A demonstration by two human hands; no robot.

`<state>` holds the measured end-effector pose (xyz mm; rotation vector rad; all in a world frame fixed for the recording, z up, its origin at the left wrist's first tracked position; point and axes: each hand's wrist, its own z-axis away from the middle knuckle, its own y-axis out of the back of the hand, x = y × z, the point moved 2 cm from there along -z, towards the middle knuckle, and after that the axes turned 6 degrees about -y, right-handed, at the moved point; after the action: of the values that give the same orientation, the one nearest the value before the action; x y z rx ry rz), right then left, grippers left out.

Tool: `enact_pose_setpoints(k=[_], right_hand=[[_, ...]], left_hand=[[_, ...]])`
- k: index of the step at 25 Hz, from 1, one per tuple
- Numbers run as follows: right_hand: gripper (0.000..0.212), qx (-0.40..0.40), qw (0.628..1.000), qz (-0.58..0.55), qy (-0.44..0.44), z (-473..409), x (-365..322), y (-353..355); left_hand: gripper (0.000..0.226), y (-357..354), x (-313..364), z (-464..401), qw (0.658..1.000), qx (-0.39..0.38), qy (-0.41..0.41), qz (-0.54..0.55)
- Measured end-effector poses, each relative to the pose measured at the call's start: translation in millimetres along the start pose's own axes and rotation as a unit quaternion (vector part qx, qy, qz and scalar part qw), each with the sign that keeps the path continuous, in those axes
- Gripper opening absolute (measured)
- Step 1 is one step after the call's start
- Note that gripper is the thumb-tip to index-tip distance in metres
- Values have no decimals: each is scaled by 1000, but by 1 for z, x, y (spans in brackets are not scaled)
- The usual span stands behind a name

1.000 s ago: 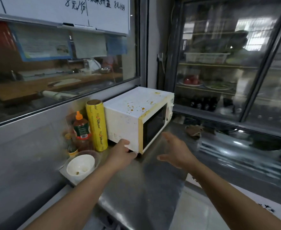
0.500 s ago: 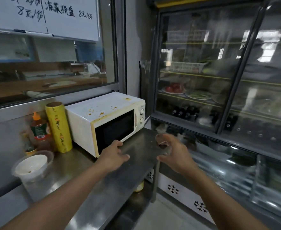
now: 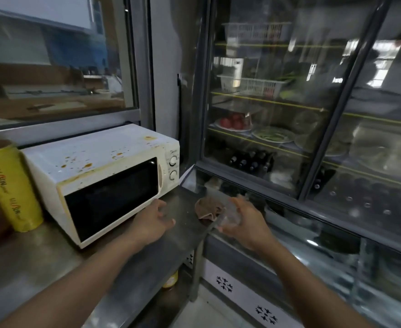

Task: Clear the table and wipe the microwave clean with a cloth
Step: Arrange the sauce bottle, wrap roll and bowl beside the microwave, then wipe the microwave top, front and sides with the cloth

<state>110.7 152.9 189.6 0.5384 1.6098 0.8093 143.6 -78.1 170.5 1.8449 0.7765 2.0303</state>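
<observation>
The stained microwave (image 3: 104, 178) sits on the steel tabletop (image 3: 52, 256); the brown cloth (image 3: 209, 208) lies crumpled at the tabletop's right edge; the right hand (image 3: 241, 221), fingers spread, reaches for it, likely to wipe; the left hand (image 3: 151, 223) hovers loosely open, empty, by the door's lower corner.

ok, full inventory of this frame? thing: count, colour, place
microwave: 1, white with orange stains, on the table, left
table: 1, steel, lower left
cloth: 1, brown, crumpled at the table's right edge
wrap roll: 1, yellow, upright left of the microwave
fridge: 1, dark frame with glass doors, right
tomatoes: one plateful, red, fridge shelf
greens: 1 plate, green, same shelf
basket: 1, white, shelf above
left hand: open, at the microwave's lower front
right hand: open, beside the cloth
</observation>
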Motion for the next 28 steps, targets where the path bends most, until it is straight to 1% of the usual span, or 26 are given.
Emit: enact_pose_setpoints(k=[3,6,9,12,14,16,18,19,21,23,25,26,28], right_hand=[[60,-49,999,8,-3,-55,29,-6],[43,-68,998,-1,-7,-104,56,-18],[31,-101,995,21,-3,-162,84,-39],[37,-130,991,37,-5,-221,112,-62],[38,-152,987,43,0,-253,125,-73],[44,-194,980,41,-4,-283,139,-86],[51,-243,969,51,15,-313,152,-104],[58,-270,961,56,24,-325,158,-113],[70,-328,941,72,41,-341,169,-133],[71,-349,925,128,71,-349,179,-150],[59,-337,918,177,113,-358,186,-161],[51,-328,924,163,110,-362,186,-162],[35,-317,939,102,82,-366,182,-158]], left_hand=[[52,-26,-6,-57,1000,1,29,-11],[48,-46,-7,-94,999,-3,50,-12],[42,-60,-9,-127,998,8,69,-9],[32,-78,-13,-160,994,41,99,-9],[30,-91,-15,-178,989,58,133,1],[32,-104,-17,-192,985,65,159,7],[47,-119,-21,-205,979,82,189,10],[51,-126,-21,-209,973,97,210,0],[49,-140,-21,-214,959,122,253,-31],[48,-152,-19,-216,951,128,282,-23],[49,-161,-21,-217,942,135,306,-17],[49,-163,-20,-215,937,145,318,-14],[40,-164,-14,-210,925,175,336,13]])
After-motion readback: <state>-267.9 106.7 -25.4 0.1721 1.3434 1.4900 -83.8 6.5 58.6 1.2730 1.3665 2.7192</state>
